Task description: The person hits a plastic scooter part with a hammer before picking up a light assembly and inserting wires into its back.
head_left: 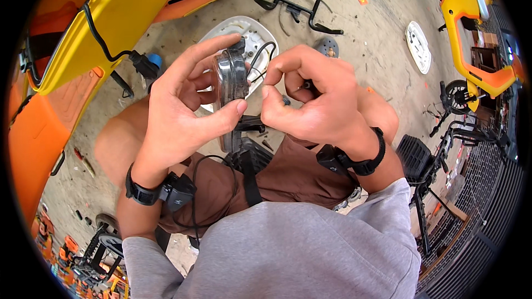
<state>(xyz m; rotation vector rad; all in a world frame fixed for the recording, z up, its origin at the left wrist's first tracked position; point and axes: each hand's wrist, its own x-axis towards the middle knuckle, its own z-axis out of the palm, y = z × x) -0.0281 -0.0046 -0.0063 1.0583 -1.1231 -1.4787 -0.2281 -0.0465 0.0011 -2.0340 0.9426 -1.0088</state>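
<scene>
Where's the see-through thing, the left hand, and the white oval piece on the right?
See-through thing (234,79), head view: glossy side.
Left hand (178,106), head view: its middle.
White oval piece (418,48), head view: its middle.

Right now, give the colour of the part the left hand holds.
The part is mostly black, one side clear; head view.

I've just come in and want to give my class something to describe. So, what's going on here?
A person's left hand holds up a dark, rounded part with a clear cover, gripped between thumb and fingers. The right hand is curled close beside it; whether it grips anything is hard to tell. Beyond them, a white oval shell and a black tubular frame lie on the floor. A large yellow panel stands at the left.
</scene>
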